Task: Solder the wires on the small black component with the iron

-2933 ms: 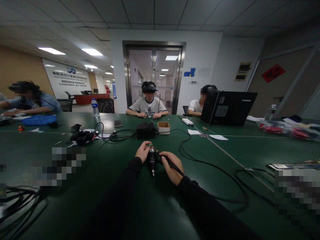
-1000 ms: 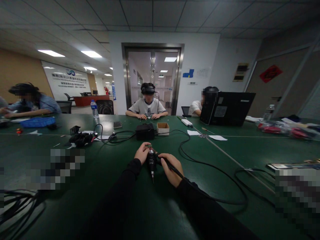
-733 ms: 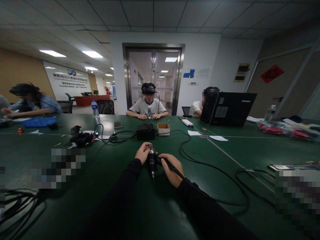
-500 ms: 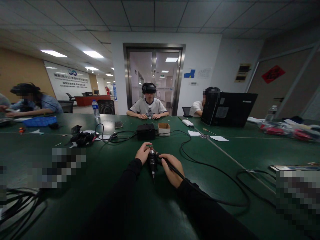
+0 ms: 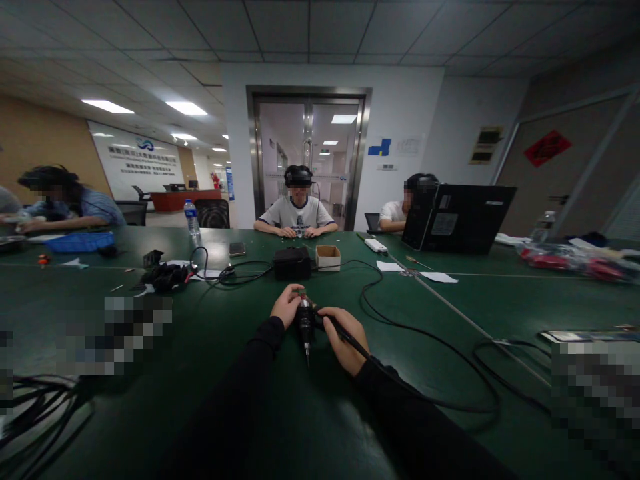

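On the green table [image 5: 320,413] in front of me is a black tool [image 5: 305,323] with a silver collar and a thin pointed tip towards me. My left hand [image 5: 287,305] is at its far end, fingers bent round a small red and green piece [image 5: 302,293], too small to name. From the right, my right hand [image 5: 347,337] closes on a slim black pen-shaped tool [image 5: 350,341] with a cable running back over the wrist. That tool's front end is beside the black tool; I cannot tell whether they touch.
Beyond my hands stand a black box [image 5: 292,264] and a small open carton [image 5: 328,259]. A black cable [image 5: 425,329] loops across the right side. Left lie tangled black parts [image 5: 167,275] and a phone [image 5: 237,249]. A person [image 5: 299,207] sits opposite; a large black case [image 5: 463,217] stands right.
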Tool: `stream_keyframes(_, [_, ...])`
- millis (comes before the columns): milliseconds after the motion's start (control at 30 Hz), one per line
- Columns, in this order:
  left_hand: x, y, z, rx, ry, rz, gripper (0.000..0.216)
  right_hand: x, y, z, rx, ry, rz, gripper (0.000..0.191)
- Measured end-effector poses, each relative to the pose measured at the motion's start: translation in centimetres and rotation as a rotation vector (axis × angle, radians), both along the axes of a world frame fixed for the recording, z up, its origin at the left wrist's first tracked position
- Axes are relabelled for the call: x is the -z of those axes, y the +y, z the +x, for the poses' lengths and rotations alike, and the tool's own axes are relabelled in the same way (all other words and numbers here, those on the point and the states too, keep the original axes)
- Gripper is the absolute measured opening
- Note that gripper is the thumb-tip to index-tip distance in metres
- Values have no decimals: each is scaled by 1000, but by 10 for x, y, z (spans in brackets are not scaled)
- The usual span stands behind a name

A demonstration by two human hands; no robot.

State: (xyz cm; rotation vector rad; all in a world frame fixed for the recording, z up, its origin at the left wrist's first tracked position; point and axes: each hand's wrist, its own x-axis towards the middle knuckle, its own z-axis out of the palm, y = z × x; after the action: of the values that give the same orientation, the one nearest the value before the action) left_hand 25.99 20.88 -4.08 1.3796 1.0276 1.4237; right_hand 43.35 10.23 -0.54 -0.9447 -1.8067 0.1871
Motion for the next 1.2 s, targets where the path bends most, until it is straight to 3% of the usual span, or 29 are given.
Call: stream_keyframes(1200, [-5, -4, 1, -9, 25, 1, 29, 1, 0, -1, -13, 7, -13, 17])
